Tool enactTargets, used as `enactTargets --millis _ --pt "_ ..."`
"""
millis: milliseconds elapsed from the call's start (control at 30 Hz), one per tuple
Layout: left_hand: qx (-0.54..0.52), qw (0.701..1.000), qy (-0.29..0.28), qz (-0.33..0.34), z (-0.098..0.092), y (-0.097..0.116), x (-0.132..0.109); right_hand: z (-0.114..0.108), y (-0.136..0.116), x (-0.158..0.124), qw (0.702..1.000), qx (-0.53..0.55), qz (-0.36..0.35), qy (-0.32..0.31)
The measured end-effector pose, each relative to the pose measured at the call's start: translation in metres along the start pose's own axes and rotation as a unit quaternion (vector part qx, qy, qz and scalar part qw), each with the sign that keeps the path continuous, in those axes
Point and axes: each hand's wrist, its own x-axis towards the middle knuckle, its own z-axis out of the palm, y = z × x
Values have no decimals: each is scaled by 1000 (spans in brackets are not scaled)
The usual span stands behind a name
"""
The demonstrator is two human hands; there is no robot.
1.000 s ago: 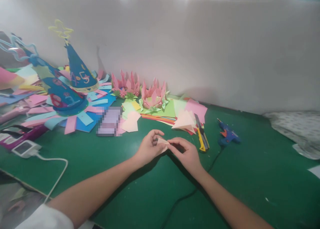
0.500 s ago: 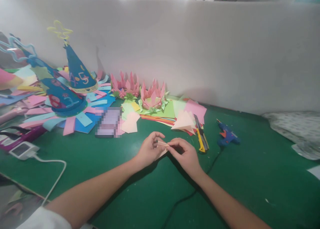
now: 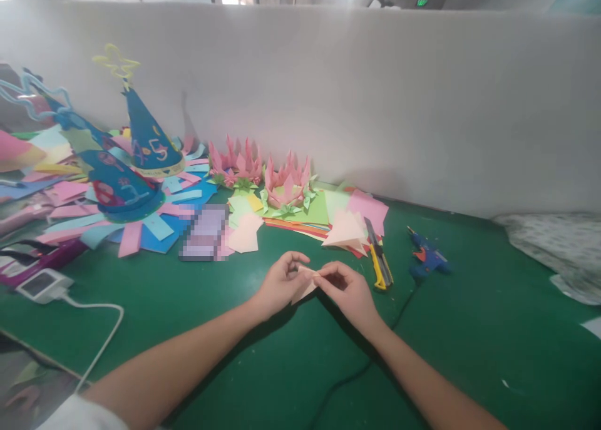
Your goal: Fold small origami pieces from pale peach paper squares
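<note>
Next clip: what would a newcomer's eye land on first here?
Probably the two hands at centre: the left hand and right hand pinch a small peach folded paper between them above the green table. Next come the blue cone hats on the far left amid coloured paper strips, and the pink paper lotus flowers along the back wall. Right of the hands lie a yellow utility knife and a blue glue gun.

A paper-craft workbench in a workshop-like hall. A green table (image 3: pixel 469 330) is backed by a grey padded partition (image 3: pixel 375 104). Finished pieces line the rear edge: pink paper lotus flowers (image 3: pixel 286 183) and blue party cone hats (image 3: pixel 150 136) (one topped by a yellow wire star). Loose coloured paper sheets (image 3: pixel 323 211), a yellow utility knife (image 3: pixel 379 264) and a blue glue gun (image 3: pixel 428 259) mark it as a handicraft station.
</note>
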Motion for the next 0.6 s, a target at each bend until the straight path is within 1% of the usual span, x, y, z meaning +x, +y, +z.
enactTargets --millis 167,267,433,600 --pt "40 999 35 10 1 4 -1 -1 1 2 999 27 29 -16" --pt "54 998 32 20 1 3 -1 -1 1 2 998 44 44 -18" --pt "108 993 32 46 -2 0 0 -1 0 1 998 51 45 -15" --pt "102 994 26 37 -2 1 -1 -1 1 2 998 41 41 -8"
